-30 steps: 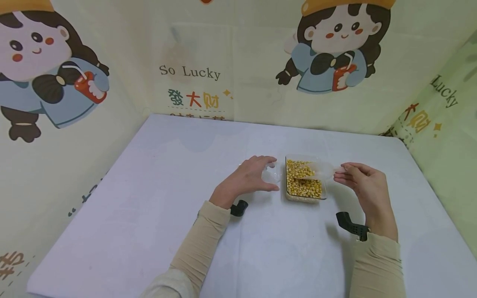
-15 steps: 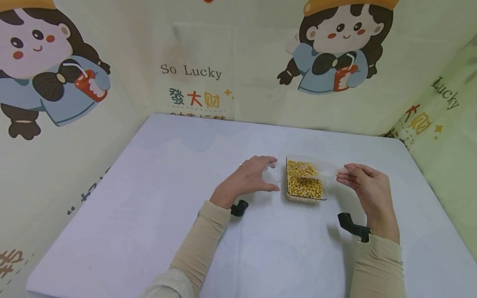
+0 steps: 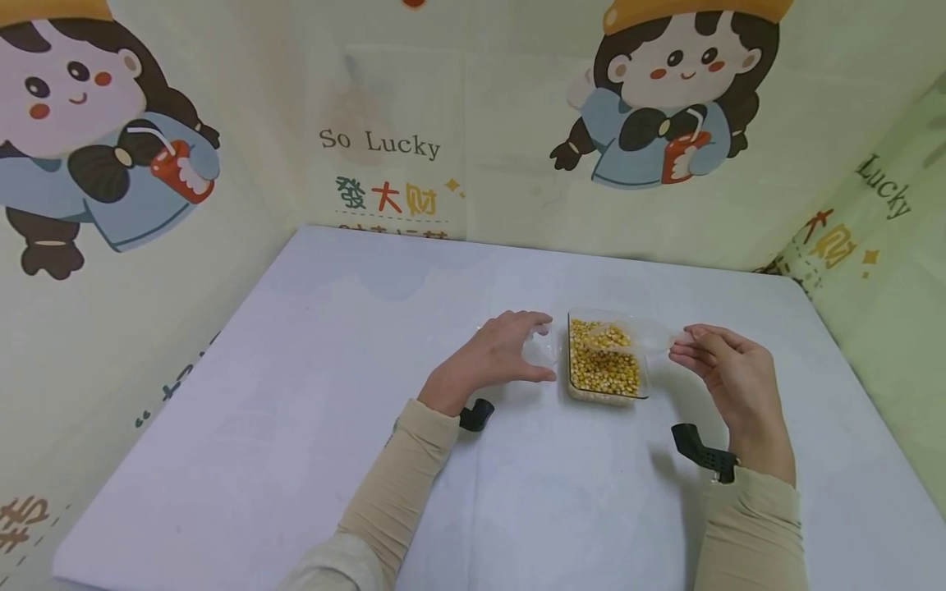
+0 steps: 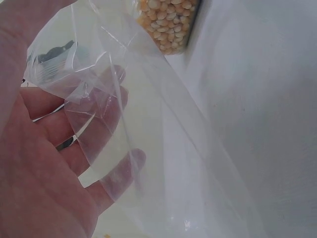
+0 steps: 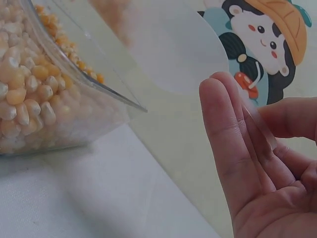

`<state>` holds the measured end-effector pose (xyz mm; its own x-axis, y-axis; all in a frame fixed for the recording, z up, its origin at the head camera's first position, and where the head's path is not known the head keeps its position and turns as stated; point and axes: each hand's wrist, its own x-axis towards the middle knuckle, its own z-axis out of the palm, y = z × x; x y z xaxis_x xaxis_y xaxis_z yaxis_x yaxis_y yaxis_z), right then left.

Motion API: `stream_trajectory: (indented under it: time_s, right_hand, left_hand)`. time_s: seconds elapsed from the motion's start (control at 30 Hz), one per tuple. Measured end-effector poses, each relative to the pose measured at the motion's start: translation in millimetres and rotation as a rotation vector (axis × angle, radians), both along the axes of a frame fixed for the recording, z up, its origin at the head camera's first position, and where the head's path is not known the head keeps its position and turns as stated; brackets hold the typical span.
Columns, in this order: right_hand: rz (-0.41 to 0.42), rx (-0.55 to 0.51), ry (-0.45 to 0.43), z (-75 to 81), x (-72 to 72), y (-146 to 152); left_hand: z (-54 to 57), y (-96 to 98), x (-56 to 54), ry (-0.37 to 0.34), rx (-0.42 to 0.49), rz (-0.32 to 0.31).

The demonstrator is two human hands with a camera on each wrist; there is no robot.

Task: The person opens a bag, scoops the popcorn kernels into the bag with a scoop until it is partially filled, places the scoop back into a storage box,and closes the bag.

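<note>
A clear rectangular box point(image 3: 602, 379) of yellow and pale corn kernels stands on the table between my hands. My right hand point(image 3: 727, 373) pinches the handle of a translucent plastic scoop point(image 3: 646, 335). The scoop reaches leftward over the box, with kernels at its front; its rounded back fills the top of the right wrist view. Left of the box, my left hand point(image 3: 493, 351) holds a clear plastic bag point(image 3: 542, 346), thumb and fingers spread apart in a C shape. In the left wrist view, several fingers point(image 4: 106, 114) show through the film.
A white cloth covers the table point(image 3: 332, 345). Printed curtains point(image 3: 502, 123) with cartoon figures rise behind it and at both sides. Black camera mounts point(image 3: 702, 451) sit at both wrists.
My right hand and the scoop have shifted slightly to the right. The left hand, the bag and the box stay about where they were.
</note>
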<state>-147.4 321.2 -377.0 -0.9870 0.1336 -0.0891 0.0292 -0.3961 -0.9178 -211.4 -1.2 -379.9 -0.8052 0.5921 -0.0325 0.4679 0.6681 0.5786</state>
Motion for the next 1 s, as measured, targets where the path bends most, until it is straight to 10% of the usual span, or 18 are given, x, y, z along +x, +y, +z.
stream_trajectory:
  time_s: [1.0]
  right_hand:
    - [0.013,0.277,0.103,26.2,-1.8,-51]
  left_hand:
    - [0.8,4.6,3.8,0.02,0.0,-0.004]
